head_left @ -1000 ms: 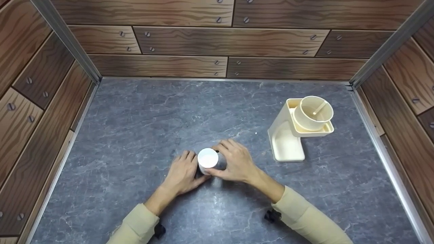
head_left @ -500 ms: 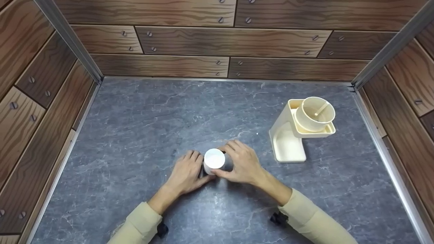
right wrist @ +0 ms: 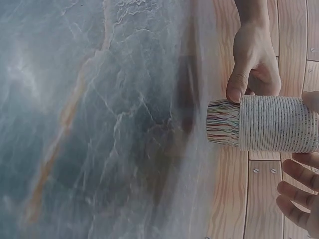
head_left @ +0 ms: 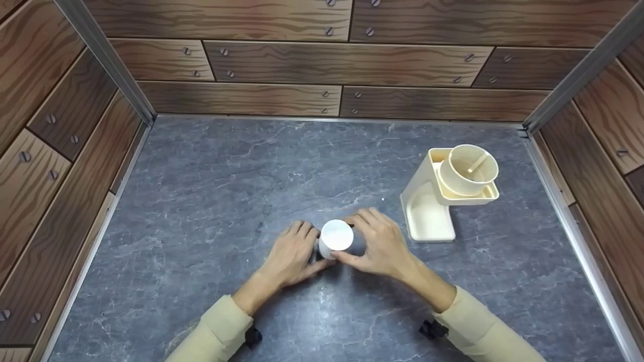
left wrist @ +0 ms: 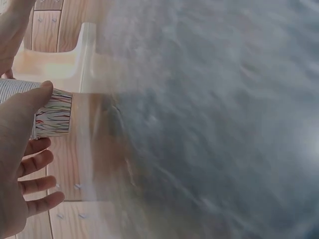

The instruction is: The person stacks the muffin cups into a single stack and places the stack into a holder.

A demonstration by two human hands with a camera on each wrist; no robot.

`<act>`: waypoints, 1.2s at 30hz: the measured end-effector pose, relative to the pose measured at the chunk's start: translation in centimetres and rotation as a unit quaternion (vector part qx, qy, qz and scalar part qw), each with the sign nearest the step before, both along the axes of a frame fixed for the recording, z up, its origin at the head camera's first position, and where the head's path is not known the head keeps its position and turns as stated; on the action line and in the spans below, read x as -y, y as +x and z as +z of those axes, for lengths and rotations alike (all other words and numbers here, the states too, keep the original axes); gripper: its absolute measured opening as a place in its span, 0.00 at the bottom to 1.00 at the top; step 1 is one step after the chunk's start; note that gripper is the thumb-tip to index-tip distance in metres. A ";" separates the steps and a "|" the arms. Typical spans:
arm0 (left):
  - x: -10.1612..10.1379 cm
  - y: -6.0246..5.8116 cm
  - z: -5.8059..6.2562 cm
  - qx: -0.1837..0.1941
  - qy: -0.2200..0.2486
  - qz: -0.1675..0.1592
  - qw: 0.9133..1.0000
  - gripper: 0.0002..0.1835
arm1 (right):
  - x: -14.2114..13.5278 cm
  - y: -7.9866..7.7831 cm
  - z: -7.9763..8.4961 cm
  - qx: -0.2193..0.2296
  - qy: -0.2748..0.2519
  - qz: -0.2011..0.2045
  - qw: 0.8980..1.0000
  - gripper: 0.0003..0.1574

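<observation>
A stack of nested paper cups (head_left: 336,235) stands upright between the hands, its white mouth facing up in the head view. Squiggly coloured lines cover the lowest cup, and the many rims above show as ridges in the right wrist view, where the stack (right wrist: 279,123) lies sideways. My left hand (head_left: 292,254) holds the stack's lower part, thumb pressed against the patterned cup (left wrist: 54,115). Higher up, near the rims, my right hand (head_left: 380,244) grips it between thumb and fingers. Some fingertips behind the stack are hidden.
To the right stands a cream dispenser-like stand (head_left: 427,216) with a round cup-shaped holder (head_left: 465,173) on top, a short stick inside it. Grey marbled tabletop (head_left: 241,171) surrounds the hands. Wood-patterned walls (head_left: 282,63) with metal edges enclose the back and sides.
Both hands have shifted to the right together with the stack of paper cups, keeping their hold. The cream stand stays in place; the head view has moved slightly.
</observation>
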State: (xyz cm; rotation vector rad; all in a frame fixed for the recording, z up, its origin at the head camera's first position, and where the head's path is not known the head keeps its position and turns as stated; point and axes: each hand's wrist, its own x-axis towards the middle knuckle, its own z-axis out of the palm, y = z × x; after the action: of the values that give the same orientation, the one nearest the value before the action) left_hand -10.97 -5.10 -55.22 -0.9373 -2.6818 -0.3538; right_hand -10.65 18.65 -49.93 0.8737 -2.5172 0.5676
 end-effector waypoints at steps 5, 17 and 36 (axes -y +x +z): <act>-1.2 -0.3 0.9 0.003 0.012 -0.015 1.000 0.34 | -1.2 0.4 0.9 -0.018 -0.006 -0.011 1.000 0.38; -4.2 -0.8 3.4 -0.031 -0.011 -0.054 0.998 0.35 | -3.9 1.4 3.8 -0.044 -0.006 -0.037 0.998 0.37; -8.6 -2.9 9.4 -0.094 -0.036 -0.104 0.989 0.33 | -7.3 2.5 9.4 -0.107 -0.038 -0.080 0.990 0.45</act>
State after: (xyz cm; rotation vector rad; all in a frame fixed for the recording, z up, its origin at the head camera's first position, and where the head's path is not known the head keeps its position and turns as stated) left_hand -13.92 3.46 -45.83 -1.2132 -2.4467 -0.2005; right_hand -8.18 25.96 -40.50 0.6597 -2.3295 0.4871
